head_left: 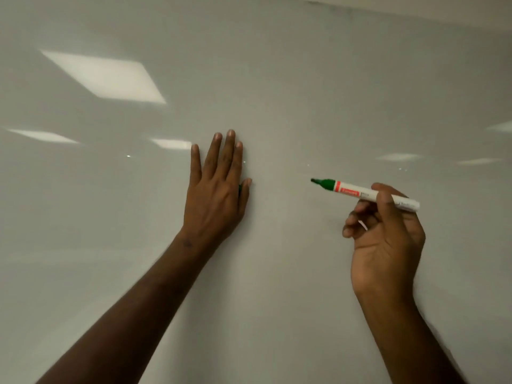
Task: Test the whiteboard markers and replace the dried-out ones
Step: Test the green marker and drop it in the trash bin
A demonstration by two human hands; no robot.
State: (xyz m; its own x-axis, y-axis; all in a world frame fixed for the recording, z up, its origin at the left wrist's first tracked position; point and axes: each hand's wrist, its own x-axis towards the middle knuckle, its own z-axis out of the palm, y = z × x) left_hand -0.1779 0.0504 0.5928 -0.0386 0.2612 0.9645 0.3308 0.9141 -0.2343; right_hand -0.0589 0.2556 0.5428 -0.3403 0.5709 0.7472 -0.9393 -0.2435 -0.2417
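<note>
The whiteboard (277, 79) fills the view and shows no ink marks. My left hand (216, 189) lies flat against it with straight fingers, and its thumb pins a small green marker cap (240, 189), mostly hidden, against the side of the hand. My right hand (388, 239) grips a white whiteboard marker (360, 192) with a green nose and a red label. The marker is uncapped. Its dark tip (313, 180) points left, a short way right of my left hand; I cannot tell whether it touches the board.
Ceiling lights reflect as bright patches on the board's left part (105, 76) and along its middle. The board's top edge (415, 15) runs across the upper right. Nothing else is in view.
</note>
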